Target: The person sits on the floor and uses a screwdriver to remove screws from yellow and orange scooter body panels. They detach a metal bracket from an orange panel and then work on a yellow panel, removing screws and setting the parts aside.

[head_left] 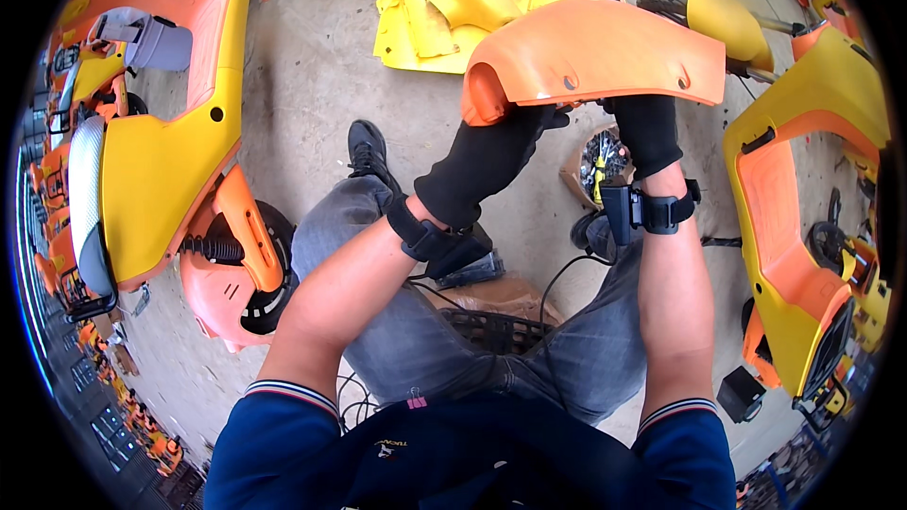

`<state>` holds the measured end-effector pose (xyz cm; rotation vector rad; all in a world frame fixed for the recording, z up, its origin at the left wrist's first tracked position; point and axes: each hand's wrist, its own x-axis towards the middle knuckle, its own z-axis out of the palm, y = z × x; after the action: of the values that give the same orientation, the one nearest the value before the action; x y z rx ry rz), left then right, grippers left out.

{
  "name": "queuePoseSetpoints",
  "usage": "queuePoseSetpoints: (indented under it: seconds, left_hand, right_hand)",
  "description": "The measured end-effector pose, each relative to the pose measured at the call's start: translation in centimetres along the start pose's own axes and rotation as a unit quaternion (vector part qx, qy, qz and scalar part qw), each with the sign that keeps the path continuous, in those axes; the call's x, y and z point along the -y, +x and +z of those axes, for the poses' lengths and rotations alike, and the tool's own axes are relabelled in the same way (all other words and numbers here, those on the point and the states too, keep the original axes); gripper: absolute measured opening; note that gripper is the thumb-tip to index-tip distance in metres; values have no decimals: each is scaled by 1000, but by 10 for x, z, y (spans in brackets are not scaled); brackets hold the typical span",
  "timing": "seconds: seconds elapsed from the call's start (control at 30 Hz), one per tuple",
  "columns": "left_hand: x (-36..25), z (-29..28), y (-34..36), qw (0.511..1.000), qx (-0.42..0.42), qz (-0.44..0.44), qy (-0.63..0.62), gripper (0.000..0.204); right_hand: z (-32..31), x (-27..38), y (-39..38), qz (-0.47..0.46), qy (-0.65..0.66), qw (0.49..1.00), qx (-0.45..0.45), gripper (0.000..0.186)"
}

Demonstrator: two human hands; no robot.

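Note:
A curved orange plastic scooter panel (595, 52) is in front of me, with a rounded lobe at its left end and small holes along its near edge. My left hand (496, 156), in a black glove, grips it from below near that lobe. My right hand (647, 132), also gloved in black, holds the near edge farther right. The panel hides most of the fingers of both hands. A black strapped device sits on each wrist.
Yellow plastic panels (444, 5) lie piled beyond the orange one. Yellow-and-orange scooters stand at left (156, 198) and right (798, 255). A cardboard box (572, 175) of small parts is on the floor near my right foot. Cables (557, 283) run between my legs.

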<state>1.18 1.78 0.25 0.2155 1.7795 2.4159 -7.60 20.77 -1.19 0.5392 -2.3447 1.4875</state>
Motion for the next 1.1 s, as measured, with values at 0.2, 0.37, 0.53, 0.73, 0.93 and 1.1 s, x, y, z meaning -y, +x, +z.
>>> queuePoseSetpoints:
  seconds: [0.2, 0.37, 0.53, 0.73, 0.93, 1.1]
  left_hand:
    - [-1, 2, -1, 1000, 3, -4, -22, 36]
    - [0, 1, 0, 1000, -7, -9, -28, 37]
    - [0, 1, 0, 999, -2, -11, -31, 37]
    - [2, 1, 1, 999, -3, -3, -36, 37]
    - [-3, 2, 1, 997, -13, -18, -78, 37]
    - [-6, 3, 2, 996, -14, -11, -88, 34]
  right_hand:
    - [-4, -20, -6, 49, 11, 997, 51, 41]
    - [-9, -24, -16, 55, -59, 994, 71, 41]
    - [-6, -11, -8, 44, -12, 998, 54, 41]
    - [-3, -32, 0, 20, 23, 998, 49, 45]
    - [-3, -19, -5, 23, -43, 998, 43, 43]
    - [-8, -15, -1, -12, -129, 989, 67, 41]
